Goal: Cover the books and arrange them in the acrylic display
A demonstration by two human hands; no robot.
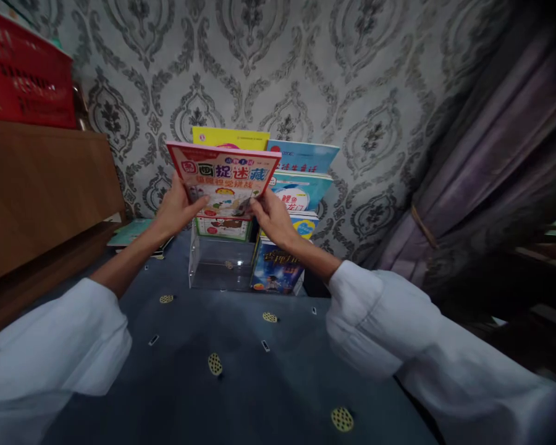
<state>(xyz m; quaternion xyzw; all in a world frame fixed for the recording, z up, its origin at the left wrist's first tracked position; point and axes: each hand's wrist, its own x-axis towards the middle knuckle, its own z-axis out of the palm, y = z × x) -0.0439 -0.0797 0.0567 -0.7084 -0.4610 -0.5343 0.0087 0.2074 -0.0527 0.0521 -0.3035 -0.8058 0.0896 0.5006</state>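
Note:
A pink-bordered children's book [225, 176] with red Chinese letters is held upright in both hands above a clear acrylic tiered rack [217, 262]. My left hand [176, 207] grips its lower left edge and my right hand [273, 216] grips its lower right edge. Behind it in the rack stand a yellow book [231, 137] and a green-edged book [222, 227]. On the rack's right side, blue books [303, 157] are stacked in tiers, with a dark space-themed book [275, 269] lowest. The front left pocket of the rack holds nothing.
The rack stands on a dark blue cloth [241, 371] with small yellow spots. A wooden cabinet [37, 191] with a red crate [25, 74] on top is at the left. Flat books [132, 233] lie beside it. A purple curtain [491, 173] hangs at the right.

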